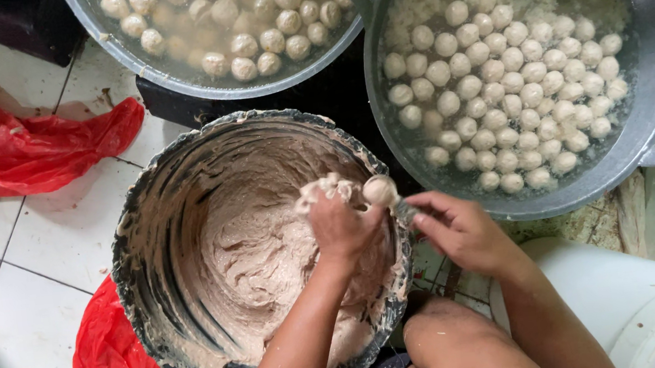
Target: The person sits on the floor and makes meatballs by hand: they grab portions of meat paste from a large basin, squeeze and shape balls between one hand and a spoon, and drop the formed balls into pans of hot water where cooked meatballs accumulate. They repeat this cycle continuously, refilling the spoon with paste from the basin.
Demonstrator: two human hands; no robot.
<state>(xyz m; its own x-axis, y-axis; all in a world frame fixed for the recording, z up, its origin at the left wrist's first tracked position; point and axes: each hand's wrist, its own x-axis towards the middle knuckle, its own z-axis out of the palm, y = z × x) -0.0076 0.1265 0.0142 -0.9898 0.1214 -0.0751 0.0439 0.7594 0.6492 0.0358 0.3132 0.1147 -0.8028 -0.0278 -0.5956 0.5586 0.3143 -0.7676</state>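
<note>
My left hand (337,222) is fisted over the bucket of meat paste (186,223), fingers pressed together and squeezing paste out at the top. My right hand (462,231), at three o'clock from it, pinches a spoon (401,207) carrying a fresh meatball (379,191). The pot of floating meatballs (654,52) sits at one o'clock.

My spoon (396,203) carries a smooth pale paste ball (379,191) over the smeared bucket's (137,228) right rim.
</note>
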